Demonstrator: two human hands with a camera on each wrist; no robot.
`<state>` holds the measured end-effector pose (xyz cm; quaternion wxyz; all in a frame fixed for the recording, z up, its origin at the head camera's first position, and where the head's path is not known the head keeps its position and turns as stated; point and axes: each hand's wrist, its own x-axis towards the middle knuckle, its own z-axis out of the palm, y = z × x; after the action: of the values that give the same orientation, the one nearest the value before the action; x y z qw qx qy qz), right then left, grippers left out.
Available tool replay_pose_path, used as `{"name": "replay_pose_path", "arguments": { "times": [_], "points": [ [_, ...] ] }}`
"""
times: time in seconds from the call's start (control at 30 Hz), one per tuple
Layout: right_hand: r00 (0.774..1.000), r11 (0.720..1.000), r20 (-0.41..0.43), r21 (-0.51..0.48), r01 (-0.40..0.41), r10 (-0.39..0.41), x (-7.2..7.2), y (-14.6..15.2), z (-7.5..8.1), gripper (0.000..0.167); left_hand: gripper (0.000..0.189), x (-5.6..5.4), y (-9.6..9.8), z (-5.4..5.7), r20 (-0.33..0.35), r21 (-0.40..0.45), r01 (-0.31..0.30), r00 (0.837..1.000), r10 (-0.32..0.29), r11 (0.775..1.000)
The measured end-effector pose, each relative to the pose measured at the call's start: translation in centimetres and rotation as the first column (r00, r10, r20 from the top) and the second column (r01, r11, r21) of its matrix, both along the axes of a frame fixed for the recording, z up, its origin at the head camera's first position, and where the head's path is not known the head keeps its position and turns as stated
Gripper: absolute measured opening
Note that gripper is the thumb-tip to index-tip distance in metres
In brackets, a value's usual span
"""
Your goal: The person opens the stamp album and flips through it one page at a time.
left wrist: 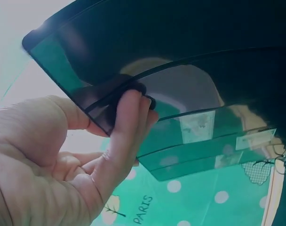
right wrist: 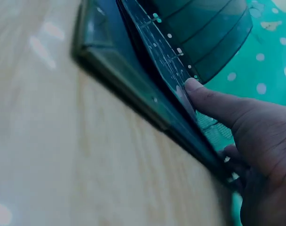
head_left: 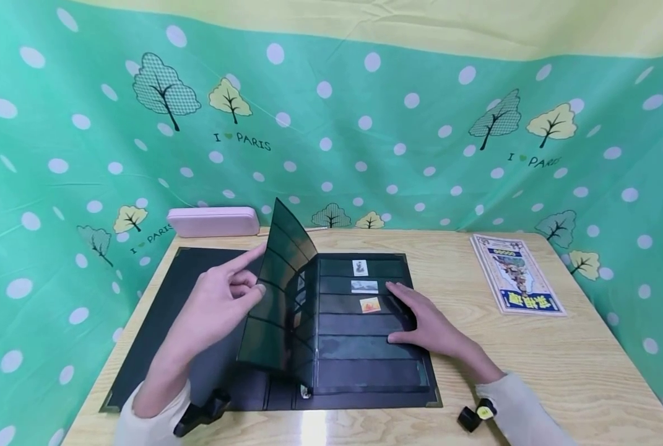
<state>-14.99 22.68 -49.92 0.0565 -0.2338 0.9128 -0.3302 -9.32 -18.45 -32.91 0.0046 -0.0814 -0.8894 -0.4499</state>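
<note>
A dark stamp album (head_left: 220,396) lies open on the table. Between the thumb and a finger, my left hand (head_left: 220,303) pinches the outer edge of a black page (head_left: 278,291), which stands raised and slightly bowed near the album's middle. In the left wrist view, a finger of the left hand (left wrist: 115,155) overlaps the glossy page (left wrist: 190,89). My right hand (head_left: 428,319) rests at the album's right edge, its thumb and index finger spread over the flat right page (head_left: 364,344). Three small stamps (head_left: 364,287) sit in that page's upper strips.
Behind the album stands a pink case (head_left: 214,222), with a thin pencil-like stick (head_left: 309,230) to its right. A stack of printed cards or booklets (head_left: 517,275) lies on the table's right side. A green patterned cloth (head_left: 331,124) hangs along the back.
</note>
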Motion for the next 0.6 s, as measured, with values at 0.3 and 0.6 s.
{"name": "replay_pose_path", "arguments": {
  "times": [0.3, 0.6],
  "points": [
    [1.0, 0.998, 0.018, 0.067, 0.016, -0.017, 0.3, -0.2, 0.3, 0.106, 0.066, -0.1, -2.0, 0.4, 0.03, 0.113, -0.043, 0.999, 0.04, 0.993],
    [1.0, 0.997, 0.015, 0.07, 0.025, -0.026, 0.1, -0.1, 0.2, 0.106, 0.068, 0.2, -5.4, -0.1, 0.037, 0.039, -0.035, 0.999, 0.034, 0.999]
  ]
}}
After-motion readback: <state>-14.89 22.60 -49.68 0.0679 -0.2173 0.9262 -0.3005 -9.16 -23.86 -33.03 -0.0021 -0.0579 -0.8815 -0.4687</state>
